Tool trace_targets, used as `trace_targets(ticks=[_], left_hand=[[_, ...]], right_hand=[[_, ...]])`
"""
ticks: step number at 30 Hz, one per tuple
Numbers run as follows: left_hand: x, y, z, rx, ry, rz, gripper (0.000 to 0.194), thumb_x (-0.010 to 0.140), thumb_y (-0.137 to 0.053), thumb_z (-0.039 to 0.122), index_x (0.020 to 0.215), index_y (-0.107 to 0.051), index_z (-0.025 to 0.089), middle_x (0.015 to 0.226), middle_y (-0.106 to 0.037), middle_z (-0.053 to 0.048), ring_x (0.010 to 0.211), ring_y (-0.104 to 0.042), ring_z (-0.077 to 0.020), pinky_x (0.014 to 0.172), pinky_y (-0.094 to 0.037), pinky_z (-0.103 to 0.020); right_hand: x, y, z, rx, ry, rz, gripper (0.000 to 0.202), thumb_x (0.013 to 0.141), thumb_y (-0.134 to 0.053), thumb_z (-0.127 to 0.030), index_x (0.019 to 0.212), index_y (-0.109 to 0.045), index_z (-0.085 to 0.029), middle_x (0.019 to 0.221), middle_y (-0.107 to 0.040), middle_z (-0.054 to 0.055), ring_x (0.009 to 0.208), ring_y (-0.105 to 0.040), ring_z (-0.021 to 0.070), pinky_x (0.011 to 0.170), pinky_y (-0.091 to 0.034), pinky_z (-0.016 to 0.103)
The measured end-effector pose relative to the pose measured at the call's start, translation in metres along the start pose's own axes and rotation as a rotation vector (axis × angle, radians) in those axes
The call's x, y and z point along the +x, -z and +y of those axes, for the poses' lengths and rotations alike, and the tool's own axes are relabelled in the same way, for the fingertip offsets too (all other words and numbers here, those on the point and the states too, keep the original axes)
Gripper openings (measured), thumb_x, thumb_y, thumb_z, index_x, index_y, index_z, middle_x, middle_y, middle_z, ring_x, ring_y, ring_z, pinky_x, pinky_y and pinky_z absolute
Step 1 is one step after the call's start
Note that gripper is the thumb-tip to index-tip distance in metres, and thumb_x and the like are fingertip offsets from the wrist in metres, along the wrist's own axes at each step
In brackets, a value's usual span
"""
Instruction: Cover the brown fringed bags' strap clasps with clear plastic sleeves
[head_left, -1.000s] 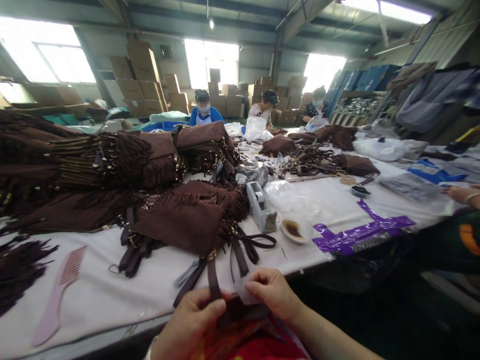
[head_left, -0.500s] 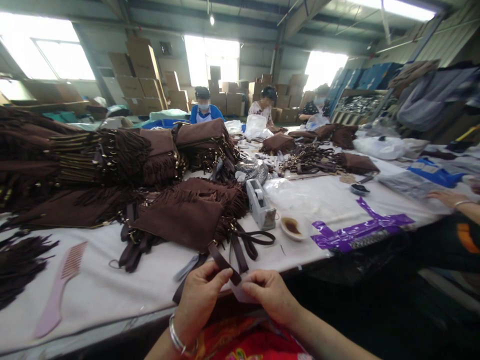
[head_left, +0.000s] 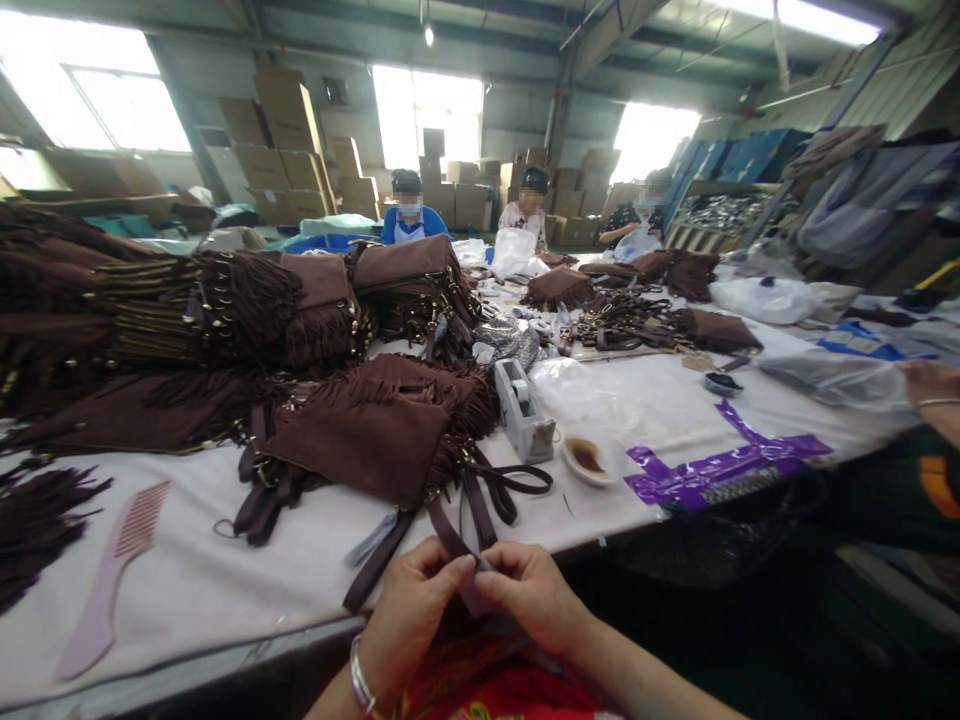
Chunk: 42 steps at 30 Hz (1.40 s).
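Observation:
My left hand (head_left: pixel 415 612) is closed on a dark brown strap (head_left: pixel 448 530), thumb and finger pinched near its lower end. Close against it, my right hand (head_left: pixel 534 592) pinches a small thin pale sheet (head_left: pixel 473 600) at that same end; fingertips partly hide where sheet and strap meet. The strap leads up to a brown fringed bag (head_left: pixel 360 450) lying on the white-covered table. Beside the bag lie a looped strap (head_left: pixel 525 478) and a silvery-grey tag (head_left: pixel 373 538). Another flat strap (head_left: pixel 381 562) hangs toward the table edge, left of my hands.
A grey tape dispenser (head_left: pixel 523 412) and a small dish of brown liquid (head_left: pixel 589 462) stand beyond my hands. Purple tape (head_left: pixel 720 470) marks the right edge. A pink comb (head_left: pixel 112 590) lies left, near stacked fringed bags (head_left: pixel 247 300). A co-worker's hand (head_left: pixel 930 385) is at far right.
My right hand has moved left with the pale sheet, bringing its fingertips up against my left fingers at the strap end. The co-worker's hand at right has drawn back toward the frame's edge.

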<state>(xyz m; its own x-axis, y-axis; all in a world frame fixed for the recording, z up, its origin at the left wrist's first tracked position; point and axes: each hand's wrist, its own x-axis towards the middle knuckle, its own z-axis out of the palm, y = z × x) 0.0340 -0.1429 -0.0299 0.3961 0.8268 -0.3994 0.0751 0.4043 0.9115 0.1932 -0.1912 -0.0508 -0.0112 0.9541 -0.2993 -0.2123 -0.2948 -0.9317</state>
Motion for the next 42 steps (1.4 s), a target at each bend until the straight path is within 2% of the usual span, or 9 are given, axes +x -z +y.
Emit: trace_targets(ticks=[4, 8, 12, 16, 20, 26, 32, 36, 42], left_hand=[[0.007, 0.007, 0.002, -0.33, 0.112, -0.033, 0.027, 0.078, -0.069, 0.041, 0.081, -0.066, 0.015, 0.077, -0.07, -0.004, 0.071, -0.064, -0.0165, 0.066, -0.052, -0.026], [0.031, 0.014, 0.012, -0.622, 0.272, 0.087, 0.026, 0.086, -0.059, 0.038, 0.086, -0.062, 0.013, 0.087, -0.072, -0.011, 0.077, -0.069, -0.0191, 0.07, -0.056, -0.031], [0.052, 0.006, 0.013, -0.669, 0.264, 0.229, 0.012, 0.087, -0.06, 0.024, 0.085, -0.061, 0.013, 0.08, -0.072, -0.008, 0.072, -0.07, -0.0167, 0.062, -0.056, -0.026], [0.053, -0.005, 0.005, -0.656, 0.144, 0.244, 0.008, 0.085, -0.061, 0.021, 0.089, -0.064, 0.015, 0.085, -0.072, -0.008, 0.081, -0.07, -0.0196, 0.065, -0.056, -0.029], [0.043, -0.006, -0.004, -0.53, 0.01, 0.176, 0.025, 0.075, -0.072, 0.032, 0.09, -0.07, 0.012, 0.092, -0.073, -0.011, 0.088, -0.067, -0.0208, 0.073, -0.053, -0.028], [0.031, 0.008, -0.009, -0.299, -0.048, 0.164, 0.034, 0.07, -0.075, 0.04, 0.091, -0.071, 0.013, 0.088, -0.072, -0.007, 0.076, -0.064, -0.0184, 0.066, -0.05, -0.026], [0.042, 0.013, -0.002, -0.709, 0.182, 0.235, 0.022, 0.084, -0.062, 0.035, 0.085, -0.063, 0.013, 0.077, -0.069, -0.006, 0.063, -0.064, -0.0149, 0.055, -0.05, -0.024], [0.055, 0.005, -0.007, -0.779, 0.085, 0.291, 0.006, 0.08, -0.064, 0.019, 0.079, -0.063, 0.013, 0.071, -0.066, -0.003, 0.063, -0.063, -0.0127, 0.06, -0.05, -0.023], [0.045, 0.015, -0.008, -0.334, -0.096, 0.363, 0.021, 0.07, -0.073, 0.036, 0.079, -0.072, 0.016, 0.077, -0.071, -0.004, 0.075, -0.062, -0.0187, 0.063, -0.044, -0.025]], right_hand=[[-0.002, 0.001, 0.003, 0.135, -0.054, -0.041, 0.033, 0.065, -0.079, -0.041, 0.074, -0.068, -0.011, 0.062, -0.062, 0.001, 0.054, -0.049, 0.0099, 0.054, -0.037, 0.022], [-0.011, 0.007, 0.013, 0.225, -0.089, -0.155, 0.033, 0.066, -0.08, -0.039, 0.075, -0.066, -0.011, 0.066, -0.062, 0.003, 0.055, -0.051, 0.0104, 0.056, -0.038, 0.023], [-0.018, 0.01, 0.02, 0.217, -0.127, -0.12, 0.035, 0.065, -0.08, -0.041, 0.074, -0.065, -0.011, 0.065, -0.062, 0.003, 0.055, -0.05, 0.0101, 0.056, -0.038, 0.023], [-0.012, 0.005, 0.016, 0.124, -0.143, 0.008, 0.039, 0.064, -0.078, -0.046, 0.064, -0.061, -0.012, 0.053, -0.054, -0.001, 0.046, -0.043, 0.0079, 0.047, -0.032, 0.021], [0.012, -0.005, 0.004, -0.057, -0.097, 0.109, 0.042, 0.065, -0.074, -0.051, 0.067, -0.066, -0.01, 0.051, -0.056, 0.0, 0.045, -0.043, 0.0084, 0.045, -0.03, 0.021], [0.042, -0.023, -0.009, 0.062, -0.064, 0.073, 0.044, 0.061, -0.078, -0.051, 0.074, -0.069, -0.01, 0.061, -0.066, 0.004, 0.051, -0.052, 0.0119, 0.051, -0.04, 0.024], [0.036, -0.027, 0.003, 0.01, -0.076, 0.059, 0.043, 0.064, -0.077, -0.051, 0.07, -0.066, -0.01, 0.053, -0.059, 0.0, 0.046, -0.044, 0.0082, 0.045, -0.03, 0.021], [0.036, -0.024, 0.007, 0.006, -0.09, 0.117, 0.045, 0.063, -0.076, -0.053, 0.07, -0.065, -0.01, 0.052, -0.057, -0.001, 0.046, -0.043, 0.0087, 0.045, -0.029, 0.022], [0.052, -0.029, -0.005, -0.001, -0.054, 0.161, 0.04, 0.061, -0.076, -0.049, 0.068, -0.067, -0.01, 0.054, -0.058, 0.0, 0.049, -0.045, 0.0096, 0.048, -0.032, 0.023]])
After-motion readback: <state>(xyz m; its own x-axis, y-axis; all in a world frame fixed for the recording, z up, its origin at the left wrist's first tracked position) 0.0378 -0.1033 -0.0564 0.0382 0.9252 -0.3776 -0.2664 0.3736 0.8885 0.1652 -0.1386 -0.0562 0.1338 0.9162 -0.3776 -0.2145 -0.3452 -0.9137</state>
